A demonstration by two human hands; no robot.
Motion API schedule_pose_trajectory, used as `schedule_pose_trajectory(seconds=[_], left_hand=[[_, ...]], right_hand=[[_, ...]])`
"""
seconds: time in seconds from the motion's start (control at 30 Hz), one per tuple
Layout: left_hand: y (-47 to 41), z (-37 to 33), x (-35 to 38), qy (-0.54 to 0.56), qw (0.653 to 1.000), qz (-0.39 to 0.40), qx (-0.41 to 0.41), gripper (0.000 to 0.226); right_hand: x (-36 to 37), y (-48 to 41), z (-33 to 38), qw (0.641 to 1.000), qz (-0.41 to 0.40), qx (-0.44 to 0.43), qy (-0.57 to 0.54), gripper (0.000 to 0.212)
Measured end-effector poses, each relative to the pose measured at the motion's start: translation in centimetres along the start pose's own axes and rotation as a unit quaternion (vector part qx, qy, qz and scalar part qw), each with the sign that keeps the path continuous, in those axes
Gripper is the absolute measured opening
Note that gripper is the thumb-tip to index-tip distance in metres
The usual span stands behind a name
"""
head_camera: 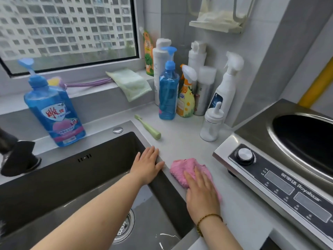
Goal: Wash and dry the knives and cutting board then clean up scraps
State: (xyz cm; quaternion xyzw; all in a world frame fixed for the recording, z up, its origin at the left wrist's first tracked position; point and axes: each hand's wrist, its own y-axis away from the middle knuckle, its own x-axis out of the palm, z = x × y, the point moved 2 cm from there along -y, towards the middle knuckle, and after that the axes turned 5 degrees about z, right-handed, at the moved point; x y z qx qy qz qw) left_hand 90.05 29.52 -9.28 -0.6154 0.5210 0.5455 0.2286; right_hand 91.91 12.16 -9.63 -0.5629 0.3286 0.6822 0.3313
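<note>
The right hand (201, 193), grip flat and open, presses a fluffy pink cloth (180, 170) on the pale table (180, 141). The cloth lies 3 o'clock from the left hand (146, 165), which rests flat on the rim of the dark sink (90, 168). The palm hides the cloth's near part.

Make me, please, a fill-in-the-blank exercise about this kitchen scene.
The right hand presses a ____ cloth on the counter.
The left hand rests on the edge of the ____.
A green ____ lies on the counter beyond the left hand.
Missing words: pink, sink, toothbrush.
</note>
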Motion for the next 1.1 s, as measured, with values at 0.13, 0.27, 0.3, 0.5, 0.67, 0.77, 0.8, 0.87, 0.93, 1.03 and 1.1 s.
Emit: schedule_pose_trajectory(seconds=[0.13,0.27,0.3,0.5,0.67,0.77,0.8,0.87,0.93,1.03,1.1], left_hand=[[-0.6,0.3,0.8,0.002,1.0,-0.003,-0.005,0.057],[-1.1,1.1,0.3,0.014,1.0,0.012,0.006,0.052],[-1.2,1.2,0.2,0.016,1.0,0.011,0.007,0.052],[-1.4,1.1,0.5,-0.005,1.0,-0.011,0.008,0.055],[-1.1,1.3,0.1,0.02,0.999,-0.028,0.015,0.054],[1.4,2.0,-0.2,0.066,0.995,-0.072,0.002,0.048],[2.5,2.4,-0.3,0.071,0.994,-0.078,-0.002,0.045],[5.0,3.9,-0.8,0.097,0.99,-0.097,-0.021,0.041],[7.1,5.2,-1.4,0.132,0.984,-0.105,-0.06,0.038],[11.0,7.2,-2.6,0.153,0.975,-0.123,-0.103,0.033],[13.6,8.2,-3.5,0.173,0.965,-0.144,-0.131,0.029]], right_hand=[[-0.8,-2.8,-0.1,0.996,0.059,-0.05,-0.051,0.054],[-0.8,-5.9,0.7,0.994,0.062,-0.064,-0.069,0.053],[-0.8,-6.6,0.9,0.993,0.071,-0.068,-0.07,0.053],[-1.1,-9.8,1.4,0.992,0.076,-0.069,-0.079,0.052],[-1.2,-9.7,1.2,0.991,0.083,-0.077,-0.078,0.051],[-1.5,-9.4,1.0,0.99,0.086,-0.091,-0.069,0.05],[-1.6,-9.3,0.8,0.989,0.089,-0.098,-0.059,0.051],[-1.9,-8.8,0.9,0.989,0.098,-0.102,-0.044,0.053],[-2.0,-8.2,0.9,0.99,0.107,-0.08,-0.035,0.057],[-2.6,-6.0,2.1,0.996,0.042,-0.062,-0.045,0.056],[-3.4,-4.4,3.3,0.996,0.006,-0.06,-0.071,0.048]])
